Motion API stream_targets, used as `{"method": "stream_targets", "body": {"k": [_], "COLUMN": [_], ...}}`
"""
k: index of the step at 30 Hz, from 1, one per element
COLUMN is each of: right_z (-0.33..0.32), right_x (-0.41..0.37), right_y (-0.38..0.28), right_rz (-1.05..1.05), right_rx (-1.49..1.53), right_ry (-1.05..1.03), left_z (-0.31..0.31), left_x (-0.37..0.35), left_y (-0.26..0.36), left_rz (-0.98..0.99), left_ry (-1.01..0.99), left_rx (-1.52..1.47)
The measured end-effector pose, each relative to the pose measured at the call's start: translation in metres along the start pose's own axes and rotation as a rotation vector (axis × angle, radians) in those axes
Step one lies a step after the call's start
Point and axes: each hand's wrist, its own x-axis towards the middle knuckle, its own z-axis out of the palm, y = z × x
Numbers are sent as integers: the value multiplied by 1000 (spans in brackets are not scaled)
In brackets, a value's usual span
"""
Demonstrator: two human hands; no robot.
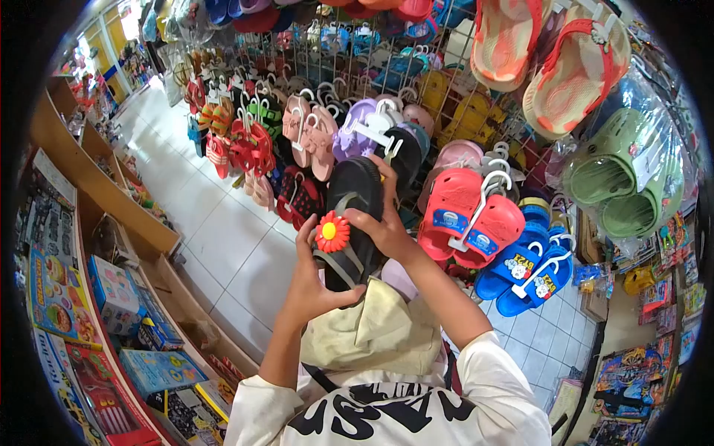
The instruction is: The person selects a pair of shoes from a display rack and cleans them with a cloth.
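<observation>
A black sandal [355, 180] with grey straps is held up in front of my chest, sole lengthwise away from me. A red flower with a yellow centre [332, 232] sits on its straps. My left hand [316, 281] is closed around the near end and left side of the sandal, thumb along its near edge. My right hand [385, 221] grips its right side, with the thumb over the straps. At the far end is a white plastic hanger [381, 140], beside a second black sandal [405, 154] that is partly hidden.
A cream bag [372, 327] rests against my front. Red clogs [461, 219], blue slides [524, 271] and wrapped green clogs [625, 178] hang at the right. Pink sandals [309, 134] hang farther left on the wire rack. Wooden shelves [123, 189] with boxed toys line the left, beside a tiled floor [223, 249].
</observation>
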Motion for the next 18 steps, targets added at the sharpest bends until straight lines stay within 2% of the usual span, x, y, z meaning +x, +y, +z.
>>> {"method": "stream_targets", "body": {"k": [2, 5, 6, 8, 9, 11, 13, 16, 18], "right_z": [-2, 8, 3, -24, -37, -68, -108, -126, -131], "right_x": [13, 30, 41, 70, 82, 112, 136, 151, 152], "right_y": [-10, -39, -38, -27, -35, -43, -22, -12, -4], "right_rz": [13, 110, 7, -70, -22, -124, -196, 75, 145], "right_rx": [-164, -149, -349, -467, -490, -961, -1109, -1224, -1151], "right_ry": [-25, -112, -152, -112, -19, 249, 276, 130, 124], "left_z": [5, 2, 3, -7, -14, -27, -39, -45, -46], "left_x": [13, 19, 25, 34, 39, 51, 59, 67, 72], "left_y": [-10, -3, -5, -23, -34, -44, -51, -56, -59], "left_rz": [92, 103, 96, 140, 159, 160, 145, 161, 200], "left_ry": [38, 161, 215, 321, 375, 465, 503, 543, 565], "left_rx": [77, -70, -128, -46, -5, 125, 243, 322, 374]}}
